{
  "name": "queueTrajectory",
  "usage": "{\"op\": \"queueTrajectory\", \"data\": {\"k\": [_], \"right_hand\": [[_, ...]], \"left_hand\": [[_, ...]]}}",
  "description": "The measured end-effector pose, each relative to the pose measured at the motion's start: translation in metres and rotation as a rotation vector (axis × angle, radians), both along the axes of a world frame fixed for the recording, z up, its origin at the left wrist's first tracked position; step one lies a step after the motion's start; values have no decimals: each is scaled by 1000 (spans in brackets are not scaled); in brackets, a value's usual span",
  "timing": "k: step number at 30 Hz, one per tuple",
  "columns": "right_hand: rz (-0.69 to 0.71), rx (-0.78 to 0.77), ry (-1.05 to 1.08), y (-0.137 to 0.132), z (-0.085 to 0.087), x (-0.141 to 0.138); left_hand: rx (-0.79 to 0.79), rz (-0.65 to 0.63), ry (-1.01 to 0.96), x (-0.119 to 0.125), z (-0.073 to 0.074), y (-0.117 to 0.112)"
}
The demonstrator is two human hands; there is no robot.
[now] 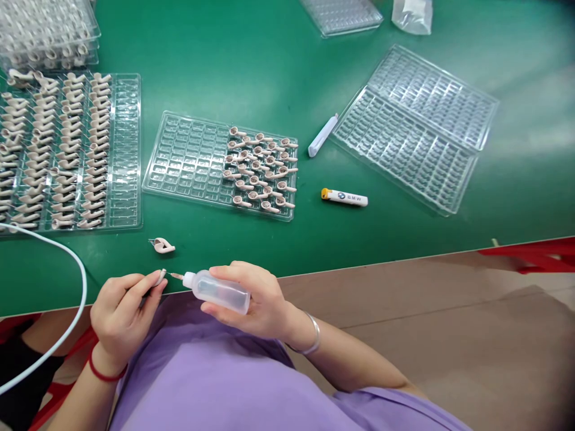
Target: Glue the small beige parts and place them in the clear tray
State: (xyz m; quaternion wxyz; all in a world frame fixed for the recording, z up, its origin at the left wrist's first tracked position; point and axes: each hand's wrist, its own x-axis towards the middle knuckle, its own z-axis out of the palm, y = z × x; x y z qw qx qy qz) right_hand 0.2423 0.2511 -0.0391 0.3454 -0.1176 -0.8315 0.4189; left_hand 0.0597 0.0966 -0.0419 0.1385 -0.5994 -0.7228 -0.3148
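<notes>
My left hand pinches a small beige earbud-like shell between thumb and fingers. My right hand is wrapped around a translucent squeeze bottle, which lies tilted nearly sideways. Its thin needle tip points left and reaches close to the shell; whether they touch I cannot tell. Just above the left hand, another beige shell with fine wires lies on the green table. Farther back, a transparent tray carries several similar shells in its right part.
At the left, a larger tray bears rows of wired shells, with stacked trays behind it. A white cable curves across the left. Rightward lie a white lighter, a pale tube, transparent trays and a plastic bag.
</notes>
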Motion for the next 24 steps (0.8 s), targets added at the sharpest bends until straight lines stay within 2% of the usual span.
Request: {"op": "queueTrajectory", "data": {"k": [3,5,9,11,13,15,18,21,24], "right_hand": [[-1,-8,3,0,0,1],[2,-75,12,1,0,4],[19,-424,17,2,2,11],[27,-591,7,2,5,12],[45,-669,24,-2,7,11],[58,-637,63,-7,7,10],[53,-481,79,-17,5,7],[26,-245,53,-25,-2,6],[-25,3,17,-31,-12,4]], "left_hand": [[-7,0,-8,-1,-1,1],[-7,5,-13,-1,-1,2],[-7,22,-75,4,5,-1],[-23,47,-181,12,10,-7],[-60,64,-350,23,17,-14],[-126,70,-586,35,21,-20],[-247,125,-1047,47,22,-19],[-320,200,-1496,52,17,-10],[-309,245,-1733,53,11,-2]]}}
